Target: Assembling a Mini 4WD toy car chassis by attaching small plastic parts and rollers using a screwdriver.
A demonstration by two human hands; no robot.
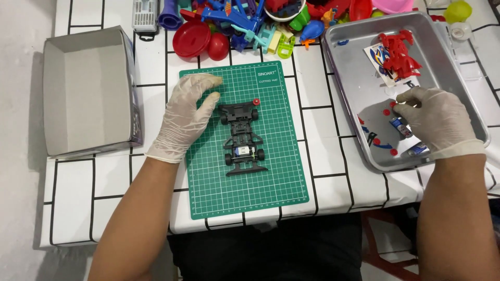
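The right hand [436, 120], gloved, pinches a small red round part [392, 107] at its fingertips over the metal tray [348, 87] on the right. The left hand [186, 115], also gloved, lies relaxed and grasps nothing, its thumb just beside the black toy car chassis [242, 138] in the middle of the green cutting mat [271, 177]. Judged from this, the step in hand is picking small parts from the tray. A red car body [398, 52] lies at the tray's far end, an open cardboard box [87, 91] far left.
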